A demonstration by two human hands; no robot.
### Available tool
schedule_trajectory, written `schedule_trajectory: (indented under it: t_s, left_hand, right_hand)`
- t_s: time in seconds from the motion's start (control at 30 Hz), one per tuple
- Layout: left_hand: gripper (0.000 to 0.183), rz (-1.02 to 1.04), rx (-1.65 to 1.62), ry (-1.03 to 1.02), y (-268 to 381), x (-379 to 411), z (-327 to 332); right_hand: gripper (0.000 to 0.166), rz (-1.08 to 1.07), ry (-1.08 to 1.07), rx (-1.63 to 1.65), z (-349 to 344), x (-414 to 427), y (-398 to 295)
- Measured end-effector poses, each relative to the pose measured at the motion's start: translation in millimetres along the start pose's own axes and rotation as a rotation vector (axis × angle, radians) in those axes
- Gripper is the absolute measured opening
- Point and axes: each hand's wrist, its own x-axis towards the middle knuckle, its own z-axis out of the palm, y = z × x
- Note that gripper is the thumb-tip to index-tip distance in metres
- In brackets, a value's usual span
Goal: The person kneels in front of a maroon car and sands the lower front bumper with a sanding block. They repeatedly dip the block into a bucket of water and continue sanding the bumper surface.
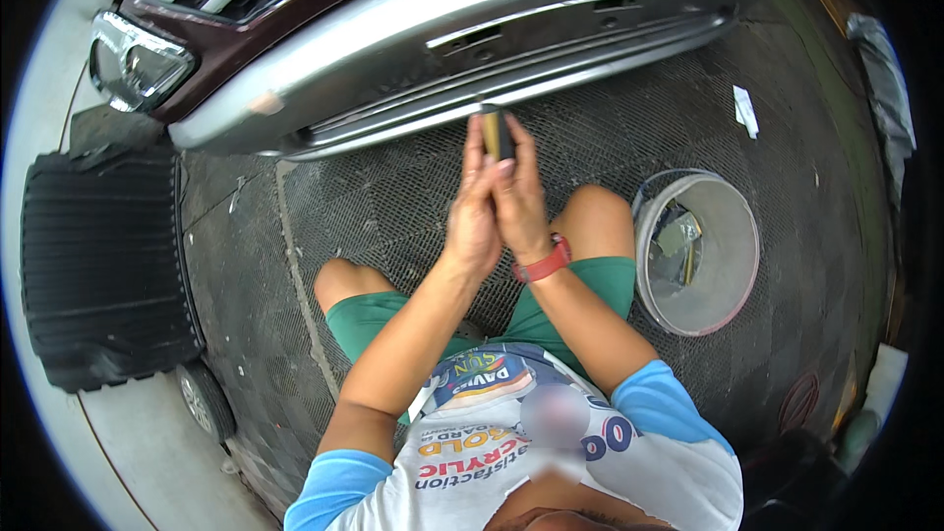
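A small black-and-yellow object (496, 134), too small to name, sits upright between my two hands. My left hand (470, 217) presses on it from the left. From the right, my right hand (522, 210), with a red band at its wrist, closes around it; the thumbs meet at its lower end. Just beyond the fingertips lies the lower edge of a car's silver-grey front bumper (383, 37), which has pale patches near both ends. No gap shows between the hands and the object.
A grey bucket (745, 258) holding liquid and several items stands right of my knee. White paper (745, 112) lies on the dark textured floor. At left are a ribbed black panel (110, 273) and a wheel (203, 402). The headlight (140, 63) is upper left.
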Motion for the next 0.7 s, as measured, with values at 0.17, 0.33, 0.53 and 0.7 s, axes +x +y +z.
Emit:
schedule_trajectory:
  t_s: [0.17,0.33,0.53,0.7]
  left_hand:
    - [0.071,0.111,0.253,-0.001,-13.7,17.2,41.1]
    - [0.08,0.356,1.127,-0.334,-1.5,18.9,53.5]
    - [0.079,0.906,1.683,0.172,105.8,24.0,-15.6]
    - [0.078,0.828,1.904,0.697,179.2,45.6,-152.5]
  right_hand:
    - [0.068,0.129,0.108,0.212,-39.2,14.8,-2.1]
    - [0.055,0.335,0.364,0.556,-111.7,23.1,-46.9]
    - [0.066,0.384,0.403,-0.451,-313.0,-51.5,-64.7]
    - [0.075,0.514,0.225,-0.972,-421.4,-81.3,14.4]
